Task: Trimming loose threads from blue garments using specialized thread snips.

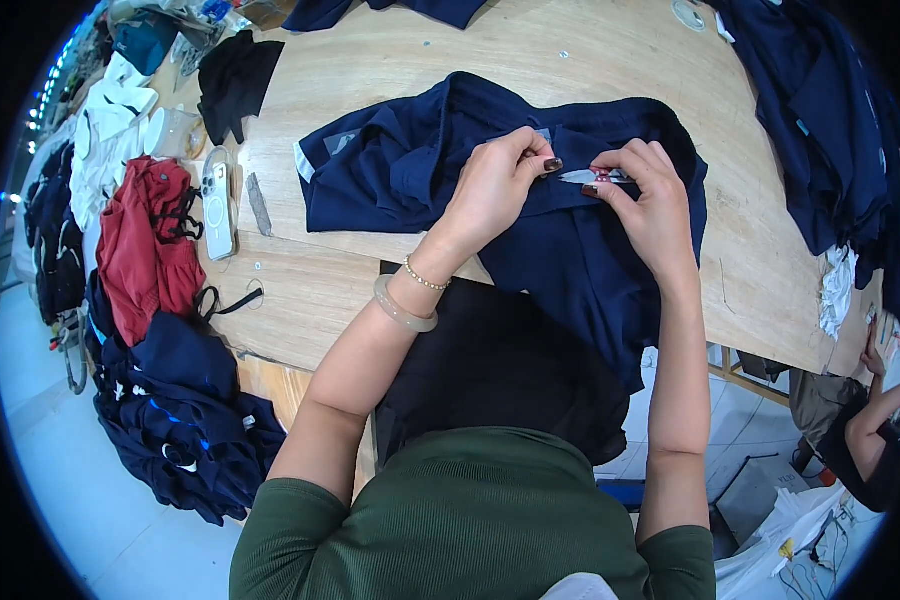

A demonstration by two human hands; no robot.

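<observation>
A navy garment (590, 250) with a gathered waistband lies bunched on the table in front of me, its lower part hanging over the near edge. My left hand (500, 180) pinches at the cloth near the middle of the garment, thumb and forefinger together. What exactly sits between those fingertips is too small to tell. Just to the right, my right hand (645, 185) is closed around small thread snips (578, 177); their pale pointed blades face my left hand, and a bit of red shows at the fingers. The blades are close over the navy cloth.
On the wooden table (320, 280), a phone (217, 205), black cloth (238, 80) and red garments (150, 250) lie to the left. A navy pile (190, 430) is at lower left. More navy garments (820, 120) drape the right side; another person's hand (875, 345) shows at far right.
</observation>
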